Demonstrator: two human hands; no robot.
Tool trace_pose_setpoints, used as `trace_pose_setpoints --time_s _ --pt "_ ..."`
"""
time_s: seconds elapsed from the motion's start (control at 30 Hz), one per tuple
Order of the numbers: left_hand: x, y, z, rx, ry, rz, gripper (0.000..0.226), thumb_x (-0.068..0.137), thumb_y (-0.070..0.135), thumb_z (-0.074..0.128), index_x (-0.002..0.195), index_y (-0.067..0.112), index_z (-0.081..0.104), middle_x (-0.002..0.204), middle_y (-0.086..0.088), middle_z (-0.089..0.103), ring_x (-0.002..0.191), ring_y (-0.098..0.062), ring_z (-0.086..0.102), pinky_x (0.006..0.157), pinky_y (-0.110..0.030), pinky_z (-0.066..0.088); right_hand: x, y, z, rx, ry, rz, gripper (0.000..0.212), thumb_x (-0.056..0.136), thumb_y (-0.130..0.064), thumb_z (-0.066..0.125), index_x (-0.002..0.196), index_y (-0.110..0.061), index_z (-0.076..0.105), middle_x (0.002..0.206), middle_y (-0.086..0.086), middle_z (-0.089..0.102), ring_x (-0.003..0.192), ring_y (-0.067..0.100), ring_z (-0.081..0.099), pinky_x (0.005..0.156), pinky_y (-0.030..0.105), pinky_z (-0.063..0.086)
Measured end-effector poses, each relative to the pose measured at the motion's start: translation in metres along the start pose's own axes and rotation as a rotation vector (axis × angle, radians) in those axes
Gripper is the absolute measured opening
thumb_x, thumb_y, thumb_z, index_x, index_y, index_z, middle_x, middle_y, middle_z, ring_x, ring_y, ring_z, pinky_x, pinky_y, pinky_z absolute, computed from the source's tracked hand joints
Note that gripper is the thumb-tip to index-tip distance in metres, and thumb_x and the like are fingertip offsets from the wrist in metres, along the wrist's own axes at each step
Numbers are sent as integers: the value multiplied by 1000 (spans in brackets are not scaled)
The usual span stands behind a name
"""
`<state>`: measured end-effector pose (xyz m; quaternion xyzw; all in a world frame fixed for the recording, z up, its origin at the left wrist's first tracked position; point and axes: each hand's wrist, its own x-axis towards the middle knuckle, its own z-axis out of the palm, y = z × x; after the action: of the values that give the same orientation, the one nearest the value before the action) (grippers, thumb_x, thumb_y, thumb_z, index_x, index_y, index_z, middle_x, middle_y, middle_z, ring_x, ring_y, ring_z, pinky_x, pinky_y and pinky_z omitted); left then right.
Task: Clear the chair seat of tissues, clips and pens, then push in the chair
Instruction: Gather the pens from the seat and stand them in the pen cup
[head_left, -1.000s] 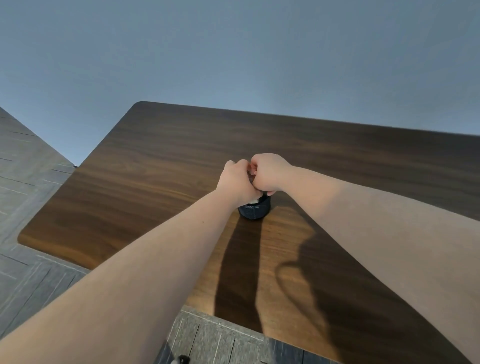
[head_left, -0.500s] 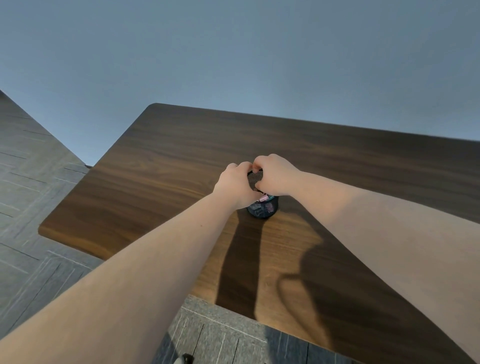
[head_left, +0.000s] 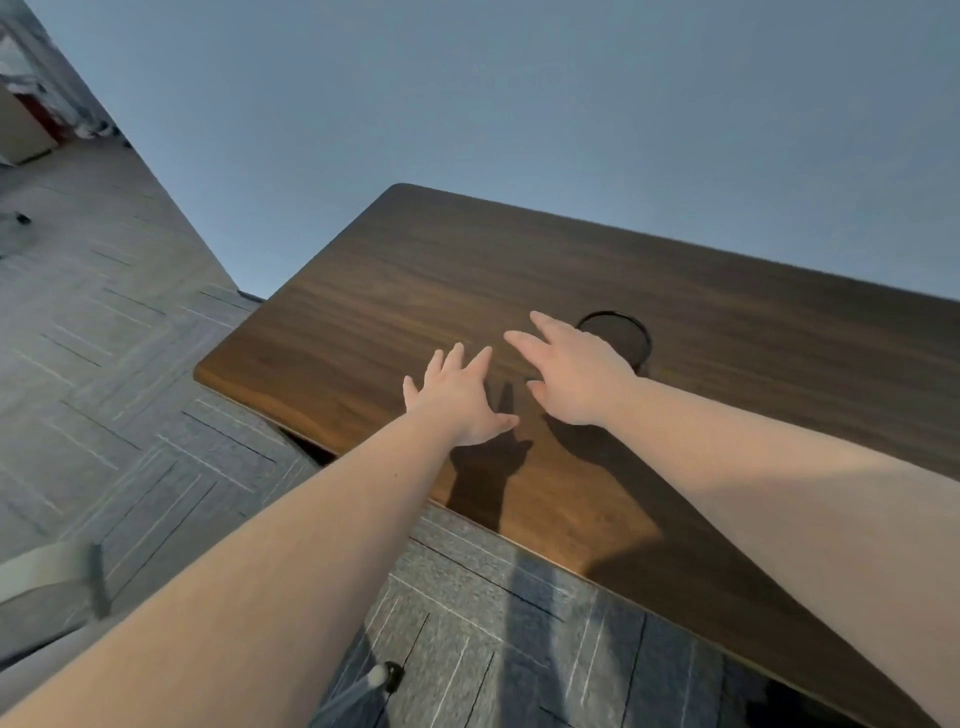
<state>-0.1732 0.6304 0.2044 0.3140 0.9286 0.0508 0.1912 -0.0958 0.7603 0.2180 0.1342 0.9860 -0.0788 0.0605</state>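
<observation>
Both hands are hovering empty over the wooden counter, fingers spread wide and flat. The left hand is floating just above the wood and casting a sharp shadow under itself; the right hand is sitting a little farther in, its back partly covering the near rim of a dark round holder that is standing on the counter. What the holder is containing cannot be told from this angle; only its dark rim and mesh-like top are showing.

The chair is barely in view: a pale curved part at the lower left and a caster near the bottom edge over the grey carpet floor are probably belonging to it. The seat itself is lying out of frame, so whether tissues, clips or pens are remaining on it cannot be judged.

The step in hand is looking like a turn back toward the chair. To do it well, the person should be lifting the right hand clear without brushing the holder, since it is light-looking and close to the knuckles. Then the gaze should be dropping to the seat first, checking for leftovers before pushing, and both hands should be taking the chair evenly so that it is rolling straight under the counter edge
</observation>
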Motion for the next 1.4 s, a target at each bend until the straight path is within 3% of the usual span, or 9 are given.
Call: trace_pose_setpoints --time_s 0.3,0.63,0.83,0.97,1.17,1.3,1.4 --pt "-106 -157 38 -86 -14 -214 91 78 60 60 149 35 7 161 -1 2 149 -26 0 115 -60 8 -20 -163 53 -46 -100 -226 65 97 -30 47 152 -31 12 163 6 3 149 25 11 119 46 23" --pt "-277 -366 137 -150 -119 -529 90 79 58 60 148 34 9 161 -2 3 148 -27 -1 116 -61 10 -61 -381 183 -81 -264 -544 67 96 -31 46 152 -29 10 163 8 4 149 25 10 118 47 23" --pt "-372 -457 194 -212 -183 -712 85 79 51 62 147 34 15 160 -5 8 148 -27 -1 116 -60 10 -99 -474 261 -147 -386 -690 69 94 -31 48 152 -29 12 162 10 7 149 26 11 117 47 23" --pt "-413 -492 236 -275 -222 -792 79 83 45 60 147 33 16 160 -6 9 148 -27 -1 117 -57 10 -115 -512 299 -180 -460 -749 68 94 -25 50 152 -27 15 161 11 11 149 25 12 117 46 23" --pt "-433 -515 288 -268 -264 -777 57 82 10 46 135 29 33 146 -4 29 143 -28 13 113 -56 20 -117 -532 342 -259 -511 -726 67 89 -12 52 147 -27 24 149 8 32 141 26 25 112 45 30" --pt "-434 -529 314 -228 -170 -687 40 77 2 46 115 15 45 121 -9 41 126 -32 34 91 -45 45 -108 -528 365 -295 -489 -712 52 84 -9 53 131 -26 40 129 5 48 127 27 40 102 43 38" --pt "-430 -535 322 -193 -151 -638 35 81 2 51 115 8 49 118 -14 44 115 -33 43 81 -39 43 -101 -524 378 -279 -475 -682 39 87 -14 51 123 -28 48 121 5 52 120 27 45 96 40 38"
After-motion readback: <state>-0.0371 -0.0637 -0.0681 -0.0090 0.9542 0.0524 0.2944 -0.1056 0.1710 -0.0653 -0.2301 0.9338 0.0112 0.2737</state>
